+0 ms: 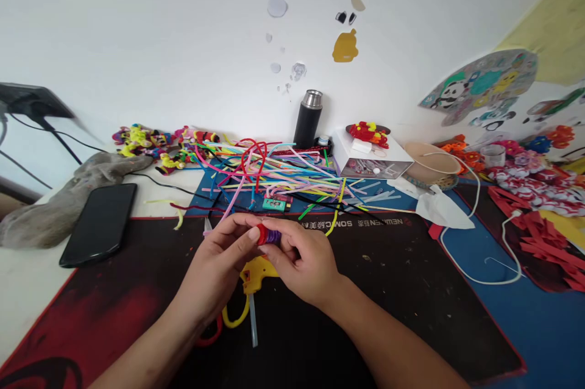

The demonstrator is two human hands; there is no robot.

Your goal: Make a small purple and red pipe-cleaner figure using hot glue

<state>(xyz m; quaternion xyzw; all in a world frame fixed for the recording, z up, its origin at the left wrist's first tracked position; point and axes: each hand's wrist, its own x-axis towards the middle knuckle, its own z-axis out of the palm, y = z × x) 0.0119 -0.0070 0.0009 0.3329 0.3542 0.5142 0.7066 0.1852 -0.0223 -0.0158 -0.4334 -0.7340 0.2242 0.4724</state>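
Between my hands is a small coiled piece (267,235), red at its left end and purple at its right. The fingers of my left hand (228,249) pinch the red end. My right hand (305,258) is closed round the purple end, its thumb below and index finger above. Under the hands lies a yellow glue gun (257,273), partly hidden, with a clear glue stick (253,322) pointing toward me. Beside it are scissor handles, one loop yellow (236,314) and one red (214,337), the latter mostly covered by my left wrist.
Colourful pipe cleaners (274,169) are heaped behind the hands, near a black flask (308,119) and a white box (372,160). A phone (101,224) lies left. White cable (484,281) and red strips (548,246) lie right; small yellow figures (137,139) sit back left.
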